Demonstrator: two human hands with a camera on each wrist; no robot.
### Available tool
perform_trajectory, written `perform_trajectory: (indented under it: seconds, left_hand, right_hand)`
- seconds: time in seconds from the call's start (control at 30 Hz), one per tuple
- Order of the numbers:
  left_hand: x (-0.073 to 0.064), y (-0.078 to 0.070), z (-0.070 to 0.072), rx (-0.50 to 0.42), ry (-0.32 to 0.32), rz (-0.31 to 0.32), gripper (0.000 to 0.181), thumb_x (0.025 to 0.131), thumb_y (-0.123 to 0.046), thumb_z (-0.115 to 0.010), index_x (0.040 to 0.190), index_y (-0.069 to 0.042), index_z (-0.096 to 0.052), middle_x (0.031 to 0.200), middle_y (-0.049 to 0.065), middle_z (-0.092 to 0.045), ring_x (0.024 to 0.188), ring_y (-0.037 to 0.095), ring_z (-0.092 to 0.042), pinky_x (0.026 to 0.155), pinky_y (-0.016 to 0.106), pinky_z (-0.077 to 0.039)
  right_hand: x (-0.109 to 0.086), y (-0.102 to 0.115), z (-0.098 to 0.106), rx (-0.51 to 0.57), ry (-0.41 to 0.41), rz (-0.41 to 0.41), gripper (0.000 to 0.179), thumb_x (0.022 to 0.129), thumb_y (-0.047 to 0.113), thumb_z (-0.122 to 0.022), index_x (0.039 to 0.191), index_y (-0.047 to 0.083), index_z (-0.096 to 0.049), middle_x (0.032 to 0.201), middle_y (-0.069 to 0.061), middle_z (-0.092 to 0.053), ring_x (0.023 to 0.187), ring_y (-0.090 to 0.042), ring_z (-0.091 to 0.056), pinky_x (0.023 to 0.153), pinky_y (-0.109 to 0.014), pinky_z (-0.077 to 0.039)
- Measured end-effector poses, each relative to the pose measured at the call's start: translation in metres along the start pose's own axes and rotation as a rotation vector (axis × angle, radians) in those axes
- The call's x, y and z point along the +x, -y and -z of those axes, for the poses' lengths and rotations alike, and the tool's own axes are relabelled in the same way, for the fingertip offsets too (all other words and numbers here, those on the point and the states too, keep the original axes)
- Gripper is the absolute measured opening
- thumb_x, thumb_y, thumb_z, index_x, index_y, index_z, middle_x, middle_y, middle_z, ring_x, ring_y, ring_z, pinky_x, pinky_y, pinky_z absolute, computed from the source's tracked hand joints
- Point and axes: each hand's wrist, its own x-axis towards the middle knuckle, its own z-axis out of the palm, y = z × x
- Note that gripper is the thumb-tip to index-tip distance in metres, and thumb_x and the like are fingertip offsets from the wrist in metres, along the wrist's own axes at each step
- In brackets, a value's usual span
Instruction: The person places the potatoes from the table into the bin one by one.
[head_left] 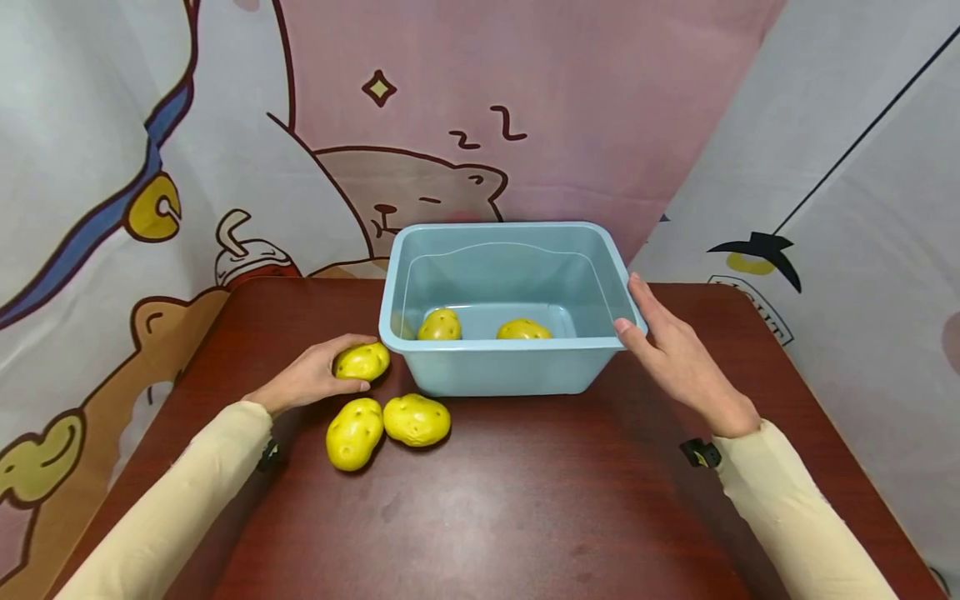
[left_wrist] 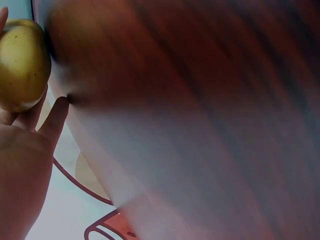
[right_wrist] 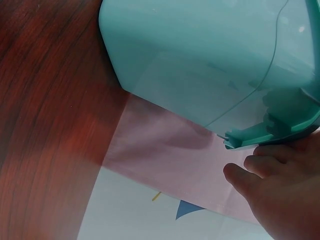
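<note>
My left hand [head_left: 318,372] grips a yellow potato [head_left: 363,362] between thumb and fingers, just left of a light blue plastic bin [head_left: 502,367]. That potato [left_wrist: 24,65] also shows in the left wrist view, with fingers behind and below it. At the bin's right front corner my right hand [head_left: 686,367] holds the rim, thumb over the edge and fingers along the outside. From the right wrist, the fingertips [right_wrist: 240,177] appear beneath the overhanging rim. Inside the bin lie two potatoes, one at left [head_left: 440,324] and one near the middle [head_left: 524,329], partly hidden by the front wall.
Two more potatoes rest on the brown table [head_left: 480,517] in front of the bin's left corner, one upright-lying [head_left: 355,434] and one sideways [head_left: 417,420]. A cartoon-printed cloth [head_left: 600,108] hangs close behind the table and along its sides.
</note>
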Motion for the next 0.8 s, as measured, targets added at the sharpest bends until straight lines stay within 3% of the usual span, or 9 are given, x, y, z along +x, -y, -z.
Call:
perform_trajectory:
  seconds: [0.33,0.5,0.8]
  left_hand:
    - [-0.007,-0.007,0.000,0.011,-0.032,-0.007,0.070,0.086,-0.028,-0.085,0.148,-0.015,-0.054,0.143,0.006,-0.060,0.117,0.026,-0.057,0.104,0.053,-0.046]
    - [-0.016,-0.017,0.008,-0.009,-0.079,0.004,0.071,0.087,-0.032,-0.084,0.149,-0.017,-0.053,0.144,0.005,-0.058,0.116,0.026,-0.057,0.101,0.051,-0.047]
    - [-0.035,-0.036,0.026,0.019,-0.190,-0.051,0.072,0.088,-0.031,-0.084,0.151,-0.019,-0.052,0.144,0.004,-0.059,0.109,0.023,-0.058,0.090,0.045,-0.050]
  right_hand:
    - [0.000,0.000,0.000,0.001,0.006,-0.001,0.077,0.107,0.041,-0.054,0.168,0.025,-0.010,0.173,0.004,-0.009,0.156,-0.034,-0.019,0.118,-0.066,-0.024]
    - [0.000,-0.001,-0.001,0.009,0.001,0.006,0.076,0.107,0.042,-0.053,0.168,0.025,-0.010,0.173,0.003,-0.008,0.156,-0.036,-0.020,0.117,-0.068,-0.024]
    - [0.000,-0.001,-0.001,0.018,-0.001,-0.003,0.077,0.107,0.041,-0.054,0.168,0.023,-0.011,0.173,0.004,-0.009,0.156,-0.036,-0.019,0.117,-0.068,-0.024]
